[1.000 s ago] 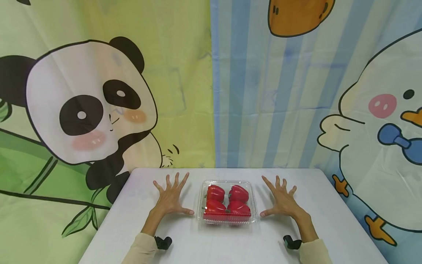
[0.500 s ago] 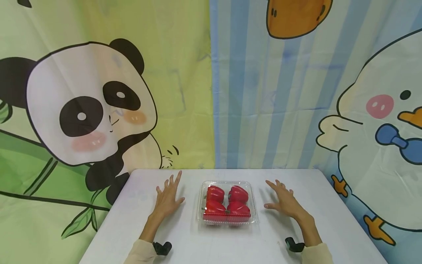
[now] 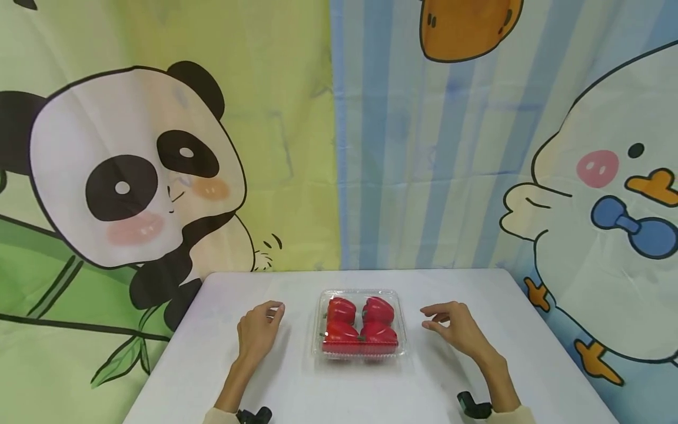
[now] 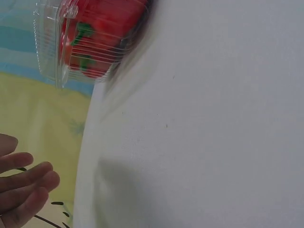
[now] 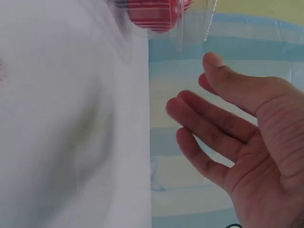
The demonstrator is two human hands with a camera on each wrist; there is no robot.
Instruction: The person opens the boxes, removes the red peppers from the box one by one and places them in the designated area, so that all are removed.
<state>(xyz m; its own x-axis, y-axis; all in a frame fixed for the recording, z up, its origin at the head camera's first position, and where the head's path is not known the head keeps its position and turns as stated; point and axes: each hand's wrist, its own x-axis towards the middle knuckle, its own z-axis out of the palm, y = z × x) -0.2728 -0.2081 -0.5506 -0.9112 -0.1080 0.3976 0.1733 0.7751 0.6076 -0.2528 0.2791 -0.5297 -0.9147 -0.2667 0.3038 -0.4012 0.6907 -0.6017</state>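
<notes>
Several red bell peppers [image 3: 378, 334] with green stems sit inside a clear plastic box [image 3: 401, 330] on the white table. My left hand [image 3: 256, 334] hovers to the left of the box, apart from it, with loosely bent fingers and nothing in its hold. On the other side, my right hand [image 3: 459, 327] is raised above the table, fingers gently bent and thumb apart from them. In the right wrist view its palm [image 5: 261, 190] is bare. The left wrist view shows the side of the box [image 4: 61, 42] well away from the left fingertips [image 4: 47, 180].
The white table [image 3: 349, 394] ends at a curtain [image 3: 381, 176] printed with a panda and a white bird. Small black wrist devices [image 3: 474, 406] are worn at both wrists.
Both hands were spread wide beside the box. Their fingers have since relaxed and bent inward, and the hands have drawn slightly away from the box, which stays in place on the table.
</notes>
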